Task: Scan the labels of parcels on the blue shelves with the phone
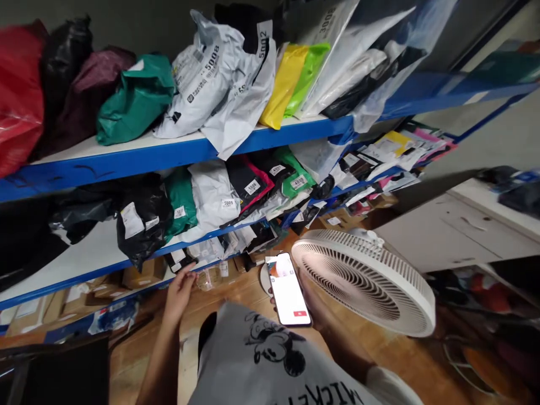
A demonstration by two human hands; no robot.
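A lit smartphone [291, 292], with a mostly white screen and a red button low on it, is held upright in front of my body. Wrapped around its back and edges is my right hand [311, 295], mostly hidden by it. My left hand [181, 287] reaches forward to the lower shelf with fingers partly stretched and nothing visible in them. Close to its fingertips lies a small black package [179, 259] with white labels; whether they touch is unclear. Just right of that hand is a clear plastic-looking packet [208, 278].
A blue-edged shelf rack [177, 154] holds many bagged parcels, including a green bag [135, 98] and a white labelled bag [215, 194]. Cardboard boxes [145, 273] sit low down. A white fan [365, 287] stands close on the right, before a white cabinet [468, 225]. A black chair-like object [63, 371] is at lower left.
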